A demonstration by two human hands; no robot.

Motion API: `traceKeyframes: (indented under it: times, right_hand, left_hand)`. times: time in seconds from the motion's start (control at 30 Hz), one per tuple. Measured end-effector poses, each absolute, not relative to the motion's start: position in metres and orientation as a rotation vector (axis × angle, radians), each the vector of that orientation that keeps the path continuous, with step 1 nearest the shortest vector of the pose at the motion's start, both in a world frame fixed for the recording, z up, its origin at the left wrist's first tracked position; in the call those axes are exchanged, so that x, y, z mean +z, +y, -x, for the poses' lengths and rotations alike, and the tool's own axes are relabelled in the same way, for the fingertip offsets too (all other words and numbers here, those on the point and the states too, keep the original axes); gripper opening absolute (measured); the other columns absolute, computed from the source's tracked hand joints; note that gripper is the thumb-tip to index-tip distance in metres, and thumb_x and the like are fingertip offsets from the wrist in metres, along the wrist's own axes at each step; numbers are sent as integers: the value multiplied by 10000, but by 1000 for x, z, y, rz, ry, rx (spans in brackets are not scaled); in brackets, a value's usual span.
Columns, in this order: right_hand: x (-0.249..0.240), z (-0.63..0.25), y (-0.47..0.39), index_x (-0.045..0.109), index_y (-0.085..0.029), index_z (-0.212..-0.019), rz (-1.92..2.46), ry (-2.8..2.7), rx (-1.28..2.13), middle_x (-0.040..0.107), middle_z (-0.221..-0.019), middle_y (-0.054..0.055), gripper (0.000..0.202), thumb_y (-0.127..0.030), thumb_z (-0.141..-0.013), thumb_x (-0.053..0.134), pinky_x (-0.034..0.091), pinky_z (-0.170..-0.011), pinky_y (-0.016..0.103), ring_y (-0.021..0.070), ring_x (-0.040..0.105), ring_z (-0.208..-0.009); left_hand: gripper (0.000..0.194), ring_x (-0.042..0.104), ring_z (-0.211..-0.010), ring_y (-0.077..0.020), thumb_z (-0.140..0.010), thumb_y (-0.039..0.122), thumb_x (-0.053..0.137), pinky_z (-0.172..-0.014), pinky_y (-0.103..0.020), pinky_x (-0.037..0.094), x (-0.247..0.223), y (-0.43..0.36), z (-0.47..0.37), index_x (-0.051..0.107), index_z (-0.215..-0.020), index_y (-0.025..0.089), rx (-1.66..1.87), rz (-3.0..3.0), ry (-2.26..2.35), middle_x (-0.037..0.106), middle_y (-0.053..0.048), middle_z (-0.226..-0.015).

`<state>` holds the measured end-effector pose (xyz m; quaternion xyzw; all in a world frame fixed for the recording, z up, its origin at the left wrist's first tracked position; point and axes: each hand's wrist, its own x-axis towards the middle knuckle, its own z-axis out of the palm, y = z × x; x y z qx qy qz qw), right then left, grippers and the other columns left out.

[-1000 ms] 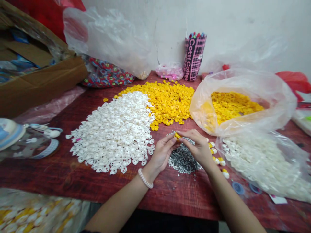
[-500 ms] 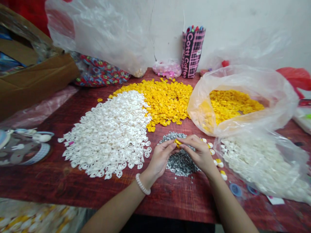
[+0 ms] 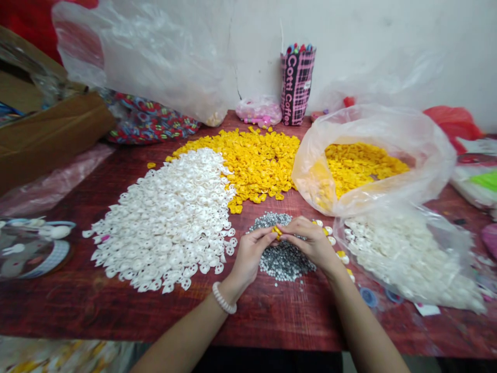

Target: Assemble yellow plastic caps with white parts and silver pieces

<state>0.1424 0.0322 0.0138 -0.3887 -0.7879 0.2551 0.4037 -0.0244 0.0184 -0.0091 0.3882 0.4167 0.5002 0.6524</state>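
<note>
Closely seen from the head view: left hand (image 3: 246,254) and right hand (image 3: 315,246) meet above the grey beads (image 3: 287,264), each grip pinched on one small yellow piece (image 3: 277,232). Piece sits between the fingertips, off the bench (image 3: 272,324). White pile (image 3: 166,223) lies to the left, yellow pile (image 3: 262,163) beyond; white-and-yellow pieces (image 3: 342,256) lie just beside the right forearm.

Handling, as judged: steady with the left, adjust with the right, pads at the edges so the face shows. Press evenly and squarely; a skewed pinch could flick it into the beads. Fingers hide much of it, so its exact seating can't be told.
</note>
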Motion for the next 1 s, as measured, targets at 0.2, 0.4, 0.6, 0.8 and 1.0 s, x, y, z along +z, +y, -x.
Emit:
traceKeyframes:
  times: [0.2, 0.4, 0.6, 0.8, 1.0]
  right_hand:
    - [21, -143, 29, 654, -248, -1067, 983, -2051, 566, 678, -841, 36, 242, -247, -831, 596, 494, -731, 314, 152, 601, -800]
    - [30, -131, -5, 588, -226, -1149, 973, -2002, 217, 677, -856, 54, 376, -251, -780, 660, 501, -709, 344, 177, 614, -786]
    - [26, -126, -47, 556, -221, -1166, 1052, -1956, 105, 675, -914, 73, 370, -158, -806, 612, 507, -739, 366, 200, 618, -842]
    - [17, -135, -68, 543, -215, -1172, 1043, -1918, 92, 677, -944, 75, 389, -121, -800, 604, 512, -756, 367, 191, 619, -849]
    - [18, -142, -73, 586, -218, -1113, 993, -1936, 110, 686, -892, 64, 338, -122, -790, 608, 520, -739, 350, 190, 627, -835]
  left_hand:
    - [276, 616, -693, -150, -727, 321, 669, -709, -274, 478, 0, 18, 23, 715, -926, 134, 1129, -902, 989, 719, -74, -833]
    - [235, 634, -816, -173, -753, 296, 646, -793, -280, 464, 23, -5, 23, 723, -925, 155, 1126, -925, 941, 726, -74, -895]
    - [216, 634, -893, -181, -763, 287, 638, -816, -267, 462, 27, -41, 18, 721, -935, 187, 1119, -976, 1004, 725, -51, -939]
    - [204, 648, -856, -196, -742, 301, 655, -793, -281, 475, 21, -59, 11, 728, -895, 188, 1098, -1085, 1064, 729, -53, -929]
    - [201, 646, -805, -192, -756, 308, 641, -767, -274, 471, 22, -68, 7, 733, -893, 193, 1079, -1124, 1063, 732, -45, -885]
